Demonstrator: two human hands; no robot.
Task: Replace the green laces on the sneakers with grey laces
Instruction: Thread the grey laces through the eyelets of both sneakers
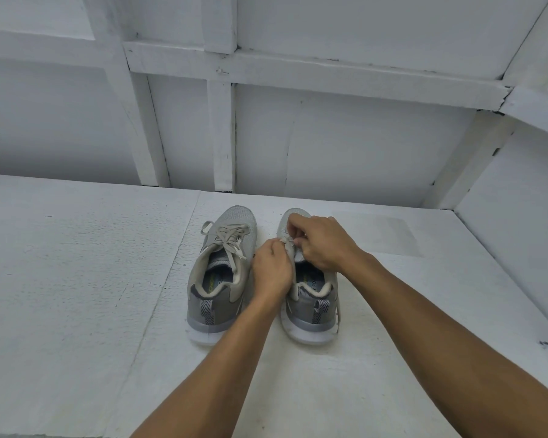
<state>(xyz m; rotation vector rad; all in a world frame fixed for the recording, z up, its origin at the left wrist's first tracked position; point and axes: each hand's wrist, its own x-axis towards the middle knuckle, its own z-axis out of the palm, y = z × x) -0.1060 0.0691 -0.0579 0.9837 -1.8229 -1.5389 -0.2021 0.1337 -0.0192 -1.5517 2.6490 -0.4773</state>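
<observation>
Both bare forearms reach forward from the lower edge and converge toward the middle. The left grip (pixel 271 270) lies back-up, fingers curled, pinching a pale grey flat lace (pixel 287 243). The right grip (pixel 321 243) arches over from the right, wrist bent, its fingertips (pixel 295 239) pinching the same lace just beside the left's.

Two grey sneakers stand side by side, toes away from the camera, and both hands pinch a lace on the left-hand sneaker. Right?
Not quite. The head view shows the left hand and right hand pinching the lace on the right-hand sneaker; the left-hand sneaker lies untouched. The rest holds.
</observation>
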